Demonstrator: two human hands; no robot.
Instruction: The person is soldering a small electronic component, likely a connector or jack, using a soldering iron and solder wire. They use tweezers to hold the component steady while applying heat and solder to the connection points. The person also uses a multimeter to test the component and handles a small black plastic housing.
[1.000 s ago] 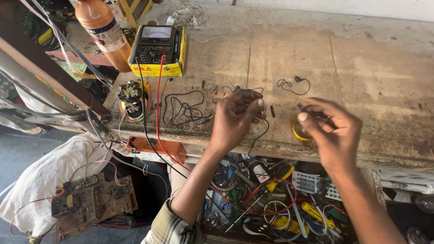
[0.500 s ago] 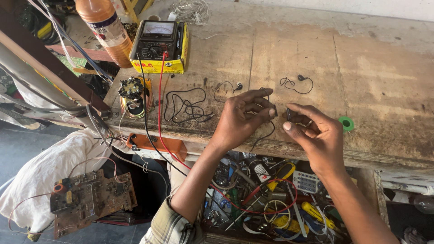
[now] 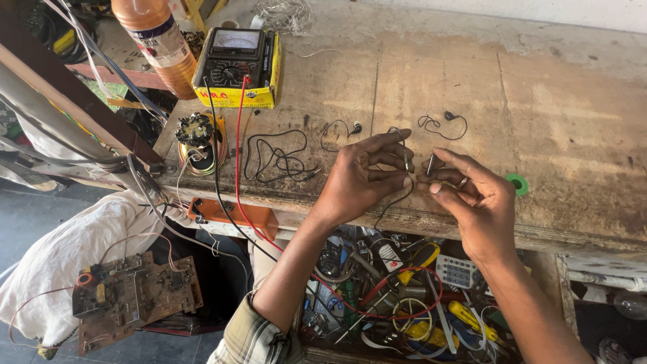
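Left hand [image 3: 360,176] pinches thin black wire [image 3: 394,202] with small metal plug; right hand [image 3: 472,195] pinches second plug end beside it, above worn wooden bench [image 3: 539,87]. Ends apart, not yet joined.

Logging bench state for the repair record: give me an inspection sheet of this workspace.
Surface: worn, stained wooden bench.
Job's things: thin black wire and small metal plug, pinched between both hands.
Clutter: analog multimeter in yellow box, small speaker, orange bottle, green ring, open drawer of tools.
Hands: left hand and right hand raised over bench edge, fingertips close together.
Cables: red and black probe leads trail off the edge; two earbud wires loose.
Surroundings: bare circuit board on white cloth below.
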